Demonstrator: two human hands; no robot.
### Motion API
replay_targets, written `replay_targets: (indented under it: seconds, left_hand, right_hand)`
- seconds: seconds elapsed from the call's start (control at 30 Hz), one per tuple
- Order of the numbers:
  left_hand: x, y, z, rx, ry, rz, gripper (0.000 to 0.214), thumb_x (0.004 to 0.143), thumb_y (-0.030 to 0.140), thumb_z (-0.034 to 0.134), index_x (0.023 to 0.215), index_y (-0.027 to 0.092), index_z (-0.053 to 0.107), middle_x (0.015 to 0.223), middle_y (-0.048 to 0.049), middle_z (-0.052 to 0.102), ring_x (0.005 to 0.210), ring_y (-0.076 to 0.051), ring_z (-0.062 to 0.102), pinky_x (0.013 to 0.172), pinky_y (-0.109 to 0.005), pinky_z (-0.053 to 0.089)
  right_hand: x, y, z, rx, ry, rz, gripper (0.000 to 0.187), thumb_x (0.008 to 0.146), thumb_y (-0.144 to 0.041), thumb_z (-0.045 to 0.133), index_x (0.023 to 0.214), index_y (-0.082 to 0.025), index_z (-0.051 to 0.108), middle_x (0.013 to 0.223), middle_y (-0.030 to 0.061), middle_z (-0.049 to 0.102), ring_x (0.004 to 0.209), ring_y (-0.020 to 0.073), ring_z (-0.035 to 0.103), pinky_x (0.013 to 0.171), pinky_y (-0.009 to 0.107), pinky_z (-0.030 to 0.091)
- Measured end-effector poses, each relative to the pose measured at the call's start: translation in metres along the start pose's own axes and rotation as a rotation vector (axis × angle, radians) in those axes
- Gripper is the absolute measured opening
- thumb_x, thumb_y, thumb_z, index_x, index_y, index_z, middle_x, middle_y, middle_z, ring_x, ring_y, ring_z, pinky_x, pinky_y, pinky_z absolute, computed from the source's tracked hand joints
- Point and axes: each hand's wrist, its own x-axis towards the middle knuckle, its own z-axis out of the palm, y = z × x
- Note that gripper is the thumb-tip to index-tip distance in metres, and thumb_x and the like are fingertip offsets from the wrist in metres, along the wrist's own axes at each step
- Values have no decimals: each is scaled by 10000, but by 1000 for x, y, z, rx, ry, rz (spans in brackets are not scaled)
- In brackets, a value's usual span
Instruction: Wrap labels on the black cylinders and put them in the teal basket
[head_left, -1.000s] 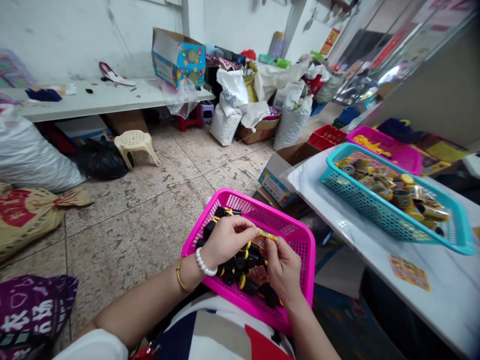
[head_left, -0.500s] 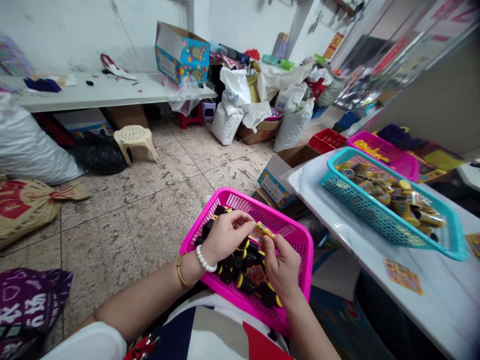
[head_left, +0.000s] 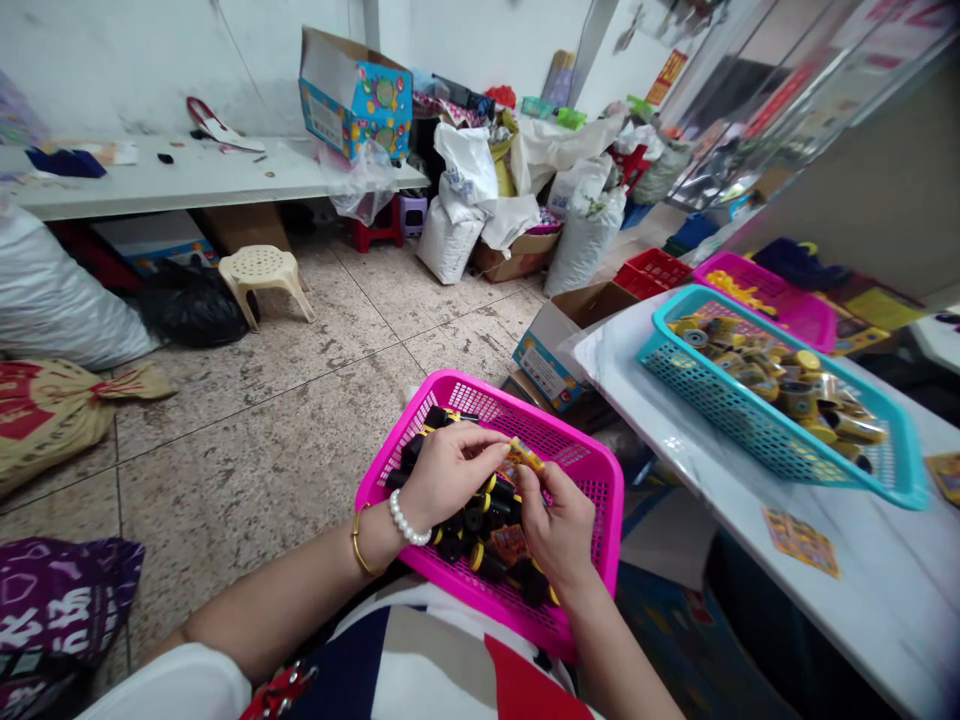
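My left hand [head_left: 450,475] and my right hand [head_left: 553,522] meet above a pink plastic mesh basket [head_left: 577,465] resting on my lap. Their fingers pinch a small yellow printed packet [head_left: 525,456] from both sides. Below my hands, the basket holds a heap of black cylinders with yellow rims [head_left: 472,530], partly hidden by my hands and wrists. A flat orange printed packet [head_left: 510,544] lies among them. A pearl bracelet [head_left: 409,523] and a gold bangle [head_left: 358,541] circle my left wrist.
To the right, a white table [head_left: 862,560] holds a teal mesh basket [head_left: 750,420] of gold-and-silver round items and a loose printed sheet [head_left: 801,541]. A magenta basket [head_left: 772,300] stands behind it. Sacks, boxes and a stool [head_left: 262,275] stand on the tiled floor.
The view has tilted and shifted slightly. My hands have stayed together on the yellow packet, and the basket sits in nearly the same place.
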Motion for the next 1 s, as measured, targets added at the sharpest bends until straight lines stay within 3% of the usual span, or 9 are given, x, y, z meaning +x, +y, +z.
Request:
replay_targets:
  seconds: [0.17,0.4,0.5,0.6,0.7,0.8,0.9,1.0]
  left_hand:
    - [0,-2,3,-151,-35,-125,206,793,303,649,911,149,719,893,-81,718,817,-182,653,745,-285,514]
    - [3,1,4,-409,-86,-389,282,659,221,776,866,126,610,713,-6,653,582,-81,573,573,-207,447]
    - [7,1,-2,-417,-90,-387,244,650,225,783,801,115,625,677,8,629,547,-53,530,519,-175,400]
    - [15,-4,-14,-383,-70,-400,230,657,266,781,735,119,623,567,32,570,451,-30,452,410,-151,281]
    - [26,-14,-28,-366,1,-408,253,645,292,789,714,132,605,514,42,545,386,-27,415,352,-151,203]
    - [34,-22,-37,-418,23,-443,271,631,293,802,774,123,647,544,27,575,363,-19,413,325,-145,182]
    - [37,-27,-38,-513,-17,-510,299,646,275,797,866,100,694,657,-20,643,379,-3,425,312,-128,165]
    - [37,-26,-35,-591,-26,-538,262,665,230,787,864,83,701,780,-67,681,419,4,453,311,-106,179]
  right_hand:
    - [-1,0,0,-15,-1,-6,181,902,-291,530,771,-185,597,635,-3,579,561,124,522,550,234,376]
    - [7,-2,2,38,-32,-10,282,912,-291,501,650,-190,528,558,-29,480,510,107,451,519,233,340]
    - [23,-1,3,192,-126,43,335,929,-344,463,633,-194,511,559,-27,476,513,111,452,505,229,360]
    - [41,7,4,338,-271,104,368,967,-365,350,716,-193,557,621,-1,565,567,134,537,542,239,436]
    - [52,20,7,142,-390,-11,223,930,-252,412,994,-203,621,920,53,666,817,182,619,722,287,488]
    - [52,32,17,-190,-579,-195,394,823,-80,478,1169,-224,598,1149,93,630,1016,225,586,874,323,446]
    - [48,43,29,-341,-687,-211,484,778,-24,459,1212,-202,577,1086,111,649,972,225,602,850,320,452]
    - [48,52,32,-259,-657,-157,460,730,-32,500,1151,-188,602,1030,98,655,926,214,609,821,314,468]
